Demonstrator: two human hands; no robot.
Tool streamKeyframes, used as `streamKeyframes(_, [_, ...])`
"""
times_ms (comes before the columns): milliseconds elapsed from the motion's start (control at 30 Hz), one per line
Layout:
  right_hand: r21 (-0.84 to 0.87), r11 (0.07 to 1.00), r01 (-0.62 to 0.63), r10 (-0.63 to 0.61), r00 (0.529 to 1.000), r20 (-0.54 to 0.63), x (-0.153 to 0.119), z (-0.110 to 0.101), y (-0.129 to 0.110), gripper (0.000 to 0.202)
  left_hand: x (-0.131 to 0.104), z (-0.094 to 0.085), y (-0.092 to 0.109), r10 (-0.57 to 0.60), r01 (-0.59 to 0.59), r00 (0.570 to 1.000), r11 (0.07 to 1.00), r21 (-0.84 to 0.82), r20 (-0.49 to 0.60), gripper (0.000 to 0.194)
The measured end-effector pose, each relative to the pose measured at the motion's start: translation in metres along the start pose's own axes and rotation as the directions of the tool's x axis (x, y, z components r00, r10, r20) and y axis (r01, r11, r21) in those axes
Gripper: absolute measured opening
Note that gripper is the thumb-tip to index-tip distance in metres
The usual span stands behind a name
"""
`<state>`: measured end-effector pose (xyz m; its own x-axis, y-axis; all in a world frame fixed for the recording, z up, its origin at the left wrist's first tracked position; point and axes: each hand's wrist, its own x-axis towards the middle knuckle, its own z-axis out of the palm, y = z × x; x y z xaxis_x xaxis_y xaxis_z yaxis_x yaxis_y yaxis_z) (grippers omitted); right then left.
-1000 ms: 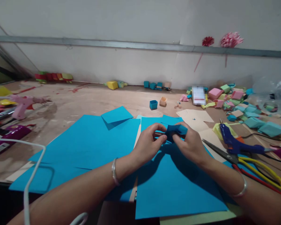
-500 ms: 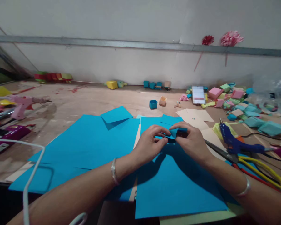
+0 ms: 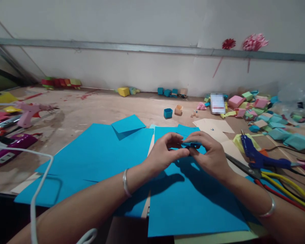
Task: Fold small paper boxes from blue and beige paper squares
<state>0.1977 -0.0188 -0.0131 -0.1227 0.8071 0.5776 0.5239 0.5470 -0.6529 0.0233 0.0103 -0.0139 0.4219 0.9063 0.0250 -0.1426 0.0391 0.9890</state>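
Note:
Between the fingertips of both hands is a small folded piece of blue paper [image 3: 190, 144], mostly covered by the fingers. My left hand [image 3: 167, 149] pinches its near left side, thumb stretched along the lower edge. My right hand [image 3: 210, 152] grips the other side, fingers curled over the top and thumb beneath. Under the hands lies a large blue sheet [image 3: 193, 206], dark with their shadows. A second big blue sheet [image 3: 99, 152] spreads to the left, with a smaller blue piece [image 3: 128, 124] on its far edge.
Scissors [image 3: 255, 172] and a blue glue gun [image 3: 263, 157] lie right of my right hand. A pink glue gun [image 3: 27, 113] and a purple power strip [image 3: 15, 147] sit at left, near a white cable [image 3: 42, 181]. Small paper boxes [image 3: 168, 113] stand farther back.
The blue paper has tilted flatter and less of it shows. My left thumb has stretched out toward the right thumb, and the right fingers have curled further over the paper.

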Motion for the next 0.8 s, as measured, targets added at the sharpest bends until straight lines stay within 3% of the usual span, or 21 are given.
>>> streamKeyframes(100, [0.043, 0.999, 0.002, 0.0, 0.999, -0.045, -0.0002, -0.0008, -0.0017, 0.026, -0.0003, -0.0016, 0.0003, -0.162, 0.178, 0.983, 0.954, -0.242, 0.086, 0.034])
streamKeyframes(200, [0.082, 0.996, -0.018, 0.022, 0.999, -0.048, -0.0001, -0.0004, -0.0029, 0.029, 0.0002, -0.002, -0.0024, -0.24, 0.275, 0.961, 0.891, -0.362, 0.139, 0.036])
streamKeyframes(400, [0.139, 0.987, -0.076, 0.078, 0.997, -0.006, -0.001, 0.0011, -0.0015, 0.027, 0.0, 0.0002, -0.0038, -0.197, 0.213, 0.977, 0.904, -0.371, 0.083, 0.027])
streamKeyframes(667, [0.08, 0.996, 0.032, -0.03, 0.999, -0.025, -0.0025, 0.0002, -0.0023, 0.019, -0.0003, 0.0015, -0.0034, -0.192, 0.201, 0.979, 0.929, -0.31, 0.061, 0.028])
streamKeyframes(800, [0.126, 0.992, 0.011, -0.004, 0.999, -0.052, -0.0046, -0.0007, -0.0014, 0.024, -0.0012, 0.0009, -0.0033, -0.199, 0.23, 0.972, 0.903, -0.364, 0.123, 0.028])
